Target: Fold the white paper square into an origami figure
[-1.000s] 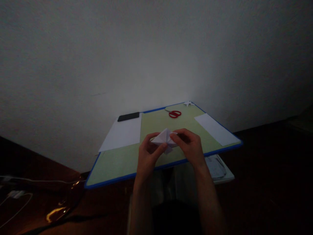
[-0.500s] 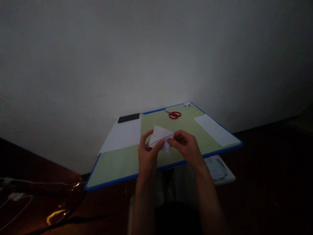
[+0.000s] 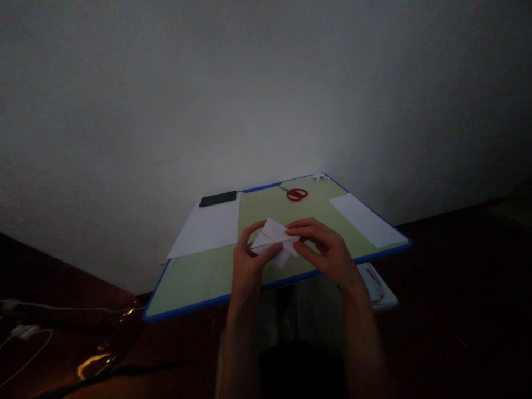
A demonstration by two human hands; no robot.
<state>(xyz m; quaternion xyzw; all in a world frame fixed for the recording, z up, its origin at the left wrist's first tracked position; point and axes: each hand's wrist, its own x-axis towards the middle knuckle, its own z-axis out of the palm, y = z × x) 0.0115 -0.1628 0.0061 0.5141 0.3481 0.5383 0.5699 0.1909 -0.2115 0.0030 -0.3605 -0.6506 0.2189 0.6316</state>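
Folded paper in the hands, with the blue-edged tabletop (image 3: 199, 282) as reference; the folded paper (image 3: 271, 228) shows over the tabletop's near half and appears to be lifted off its surface; the left hand (image 3: 250, 260) is clamped on the paper's left side, thumb across the front face and fingers behind; the right hand (image 3: 326, 248) pinches the paper's right side, fingers over the upper layers and thumb at the lower edge. Probable faults: layers may slide out of line if the left thumb presses unevenly; a flap may crease askew, since no firm surface appears to back it; the points may crumple or tear if the right fingers pull too hard; the folds may spring open should either hold slacken; the dim light could hide a misplaced crease. The red-handled scissors (image 3: 296, 194) lie toward the tabletop's far edge, apart from both hands; a white sheet (image 3: 208, 230) lies on its left part, and a white strip (image 3: 368, 219) along its right edge.
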